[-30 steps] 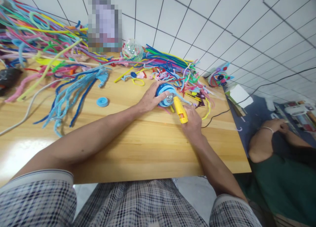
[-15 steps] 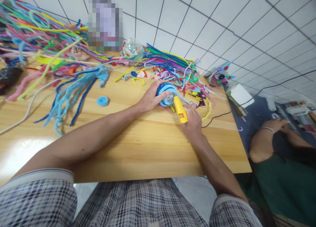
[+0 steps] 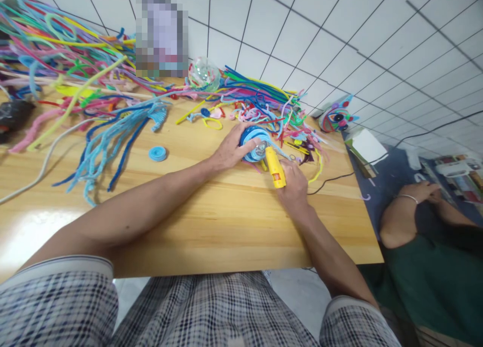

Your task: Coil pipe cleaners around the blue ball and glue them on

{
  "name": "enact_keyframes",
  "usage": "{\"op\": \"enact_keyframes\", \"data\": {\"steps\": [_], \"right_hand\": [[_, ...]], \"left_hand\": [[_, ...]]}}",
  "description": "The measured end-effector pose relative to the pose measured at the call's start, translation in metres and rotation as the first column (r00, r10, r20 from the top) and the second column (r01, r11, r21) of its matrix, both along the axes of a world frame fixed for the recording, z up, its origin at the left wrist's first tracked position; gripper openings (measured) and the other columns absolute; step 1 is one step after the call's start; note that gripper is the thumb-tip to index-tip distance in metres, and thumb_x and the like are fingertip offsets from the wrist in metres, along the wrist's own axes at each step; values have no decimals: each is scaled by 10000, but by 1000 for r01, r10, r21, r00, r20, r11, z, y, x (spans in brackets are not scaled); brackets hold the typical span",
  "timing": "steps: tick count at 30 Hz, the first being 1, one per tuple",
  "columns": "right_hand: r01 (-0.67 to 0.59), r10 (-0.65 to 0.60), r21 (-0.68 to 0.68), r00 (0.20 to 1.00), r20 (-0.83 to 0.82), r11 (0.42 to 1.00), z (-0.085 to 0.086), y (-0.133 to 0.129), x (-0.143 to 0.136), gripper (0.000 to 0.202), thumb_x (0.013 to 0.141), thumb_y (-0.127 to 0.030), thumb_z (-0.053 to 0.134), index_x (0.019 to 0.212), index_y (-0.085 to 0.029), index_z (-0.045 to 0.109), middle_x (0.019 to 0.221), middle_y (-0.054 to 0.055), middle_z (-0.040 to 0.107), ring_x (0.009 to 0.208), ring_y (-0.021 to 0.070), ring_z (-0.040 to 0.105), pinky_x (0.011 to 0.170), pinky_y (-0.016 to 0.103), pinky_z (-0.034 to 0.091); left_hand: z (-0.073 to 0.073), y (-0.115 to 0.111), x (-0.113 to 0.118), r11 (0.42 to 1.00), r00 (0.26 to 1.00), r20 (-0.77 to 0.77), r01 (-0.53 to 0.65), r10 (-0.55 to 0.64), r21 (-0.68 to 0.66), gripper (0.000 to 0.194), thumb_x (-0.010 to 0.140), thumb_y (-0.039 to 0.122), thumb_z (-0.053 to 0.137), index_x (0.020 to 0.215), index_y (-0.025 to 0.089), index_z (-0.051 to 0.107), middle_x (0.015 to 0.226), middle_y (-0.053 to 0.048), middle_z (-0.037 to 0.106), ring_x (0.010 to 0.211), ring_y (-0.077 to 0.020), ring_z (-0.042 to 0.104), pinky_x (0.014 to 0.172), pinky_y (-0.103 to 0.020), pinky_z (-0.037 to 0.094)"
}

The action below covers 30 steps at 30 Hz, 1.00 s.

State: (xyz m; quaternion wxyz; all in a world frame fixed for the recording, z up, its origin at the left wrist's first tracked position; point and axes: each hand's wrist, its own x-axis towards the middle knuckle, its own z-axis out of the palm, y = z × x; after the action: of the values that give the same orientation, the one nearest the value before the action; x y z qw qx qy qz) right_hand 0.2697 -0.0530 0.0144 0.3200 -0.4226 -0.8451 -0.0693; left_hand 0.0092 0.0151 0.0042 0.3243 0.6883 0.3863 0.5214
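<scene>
Unmoved, right hand (image 3: 293, 186) holds yellow gun (image 3: 275, 166); label (image 3: 277, 176) unreadable.

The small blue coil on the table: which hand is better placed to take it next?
Probably left: the left hand is nearer the small blue coil, though it holds the blue round piece. The right hand is farther and holds the yellow glue gun.

head-worn view, facing forward and down

We are making out no readable text, label, brand, number or sign, either on the yellow glue gun (image 3: 276, 168) or on anything around it.
</scene>
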Motion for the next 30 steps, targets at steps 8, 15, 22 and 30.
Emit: {"op": "enact_keyframes", "data": {"steps": [8,15,22,30], "right_hand": [[-8,6,52,999,43,999,0,0,0,301,1114,-308,495,1360,-210,638,1259,158,784,1151,309,752,995,494,641],[-19,14,85,998,54,996,1,0,-1,302,1129,-310,474,1364,-210,635,1245,149,788,1130,296,755,970,478,644],[-7,6,65,1000,20,998,2,-2,0,306,1135,-333,465,1353,-206,638,1233,152,783,1131,301,746,964,499,644],[-2,-1,68,999,33,998,1,-3,-1,290,1124,-306,473,1341,-201,634,1210,150,782,1109,296,742,932,468,638]], "left_hand": [[-1,1,0,1000,1000,4,0,0,10,609,1037,661,612,1452,217,574,1501,-140,667,1411,-313,628,1265,-503,483],[-2,1,1,1000,1000,4,-3,2,16,597,1033,658,617,1440,223,578,1494,-144,670,1400,-313,634,1255,-506,488],[-1,1,1,1000,1000,-10,-8,9,7,579,1034,615,614,1453,217,567,1501,-141,667,1413,-316,625,1257,-509,485],[0,1,1,1000,1000,-8,1,-1,19,605,1035,630,608,1457,199,568,1499,-153,664,1424,-323,620,1264,-509,477]]}}
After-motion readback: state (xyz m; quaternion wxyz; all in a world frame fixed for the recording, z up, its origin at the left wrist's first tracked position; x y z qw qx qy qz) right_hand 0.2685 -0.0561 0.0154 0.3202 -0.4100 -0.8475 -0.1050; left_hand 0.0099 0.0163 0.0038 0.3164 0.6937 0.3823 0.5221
